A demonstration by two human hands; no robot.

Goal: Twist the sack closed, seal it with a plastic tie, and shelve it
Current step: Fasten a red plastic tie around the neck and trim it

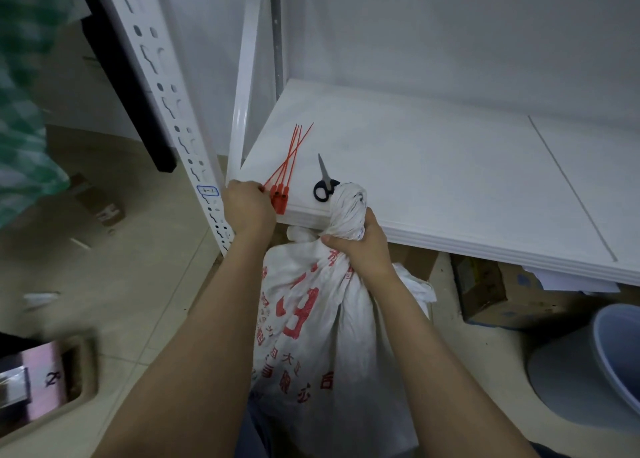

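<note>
The fingers (372,220) of the right hand (360,253) are being clamped round the twisted neck (346,208) of the sack (311,336), with the thumb laid across the near side. The twist is being held tight right at the front edge of the shelf board (433,166). The fingers (258,191) of the left hand (247,208) are being curled together on the head end of the plastic ties (284,173). This is being judged a pinch, though the fingertips are largely being hidden by the back of the hand.

The ties are lying as a red bundle on the front left corner of the shelf board, heads at its edge and tails fanning toward its back. Scissors (324,183) are lying on the same front edge, between the ties and the neck. The body of the sack, printed in red, is hanging or standing below and in front of that edge — which of the two cannot be told.

The twisting is being judged as done and merely held. The sealing is only being begun, since no tie is yet round the neck. Looping, drawing tight and lifting the sack onto the shelf board are all being left to do.

An upright post (166,104) is standing at the left end of the shelf board, and a cardboard box (485,294) and a bucket (606,364) are sitting below its right part.
</note>
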